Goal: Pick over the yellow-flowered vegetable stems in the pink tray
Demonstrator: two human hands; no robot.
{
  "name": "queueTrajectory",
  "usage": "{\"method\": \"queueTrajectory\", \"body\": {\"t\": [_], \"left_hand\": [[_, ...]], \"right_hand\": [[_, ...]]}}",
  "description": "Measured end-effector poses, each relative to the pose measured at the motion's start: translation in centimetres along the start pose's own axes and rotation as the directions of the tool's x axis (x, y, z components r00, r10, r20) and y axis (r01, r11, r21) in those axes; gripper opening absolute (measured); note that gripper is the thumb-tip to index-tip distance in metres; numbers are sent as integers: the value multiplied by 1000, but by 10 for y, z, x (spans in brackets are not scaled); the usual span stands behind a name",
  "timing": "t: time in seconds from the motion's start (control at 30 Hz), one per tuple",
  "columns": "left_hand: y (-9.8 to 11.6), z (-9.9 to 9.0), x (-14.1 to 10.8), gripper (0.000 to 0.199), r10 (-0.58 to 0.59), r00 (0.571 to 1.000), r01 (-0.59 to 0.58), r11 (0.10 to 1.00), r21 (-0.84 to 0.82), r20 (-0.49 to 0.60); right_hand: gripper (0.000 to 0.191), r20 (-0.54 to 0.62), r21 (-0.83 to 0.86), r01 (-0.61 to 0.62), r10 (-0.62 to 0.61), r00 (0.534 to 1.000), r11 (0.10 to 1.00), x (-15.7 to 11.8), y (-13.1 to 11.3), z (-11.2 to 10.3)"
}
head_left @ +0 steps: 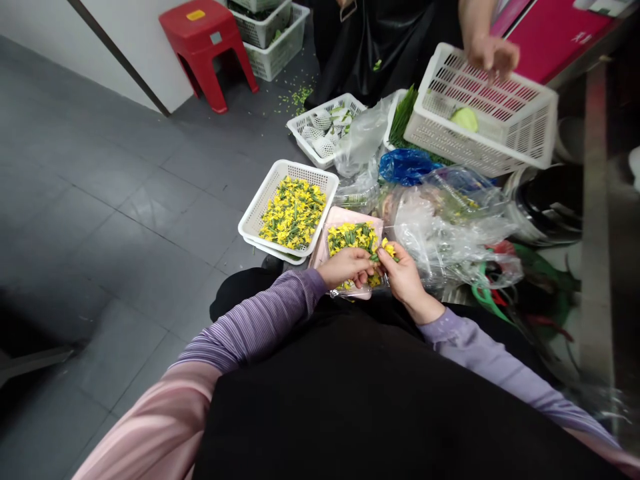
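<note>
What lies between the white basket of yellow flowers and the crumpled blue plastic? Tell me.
Crumpled clear plastic lies between the white basket of yellow flowers and the blue plastic, as the head view shows.

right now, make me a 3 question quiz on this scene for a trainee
1. True or false: the camera wearer's right hand holds yellow flowers.
2. What colour is the stool? (a) blue (b) red (c) green
3. Fill in: as the camera sees it, the flower-filled white basket sits to the ____ of the pink tray.

Key: 1. True. 2. b. 3. left.
</note>
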State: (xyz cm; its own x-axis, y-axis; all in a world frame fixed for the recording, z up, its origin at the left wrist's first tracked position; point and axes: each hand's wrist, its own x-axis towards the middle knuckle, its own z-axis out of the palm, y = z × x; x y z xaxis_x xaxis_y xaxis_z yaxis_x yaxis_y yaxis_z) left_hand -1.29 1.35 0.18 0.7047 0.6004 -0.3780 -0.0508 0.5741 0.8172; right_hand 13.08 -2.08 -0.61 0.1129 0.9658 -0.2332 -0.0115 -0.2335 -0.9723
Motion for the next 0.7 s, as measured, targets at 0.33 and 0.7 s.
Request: {"method": "queueTrajectory", "body": {"t": [0.33,0.7], "left_hand": [[0,-5,2,19,-70,983,121,942,313,-170],[-12,-15,9,28,88,951,185,605,775,-296]], "right_hand": [[17,153,473,-362,330,932,803,16,1,-21],[24,-53,-939,-110,179,982,326,35,45,-38]]}}
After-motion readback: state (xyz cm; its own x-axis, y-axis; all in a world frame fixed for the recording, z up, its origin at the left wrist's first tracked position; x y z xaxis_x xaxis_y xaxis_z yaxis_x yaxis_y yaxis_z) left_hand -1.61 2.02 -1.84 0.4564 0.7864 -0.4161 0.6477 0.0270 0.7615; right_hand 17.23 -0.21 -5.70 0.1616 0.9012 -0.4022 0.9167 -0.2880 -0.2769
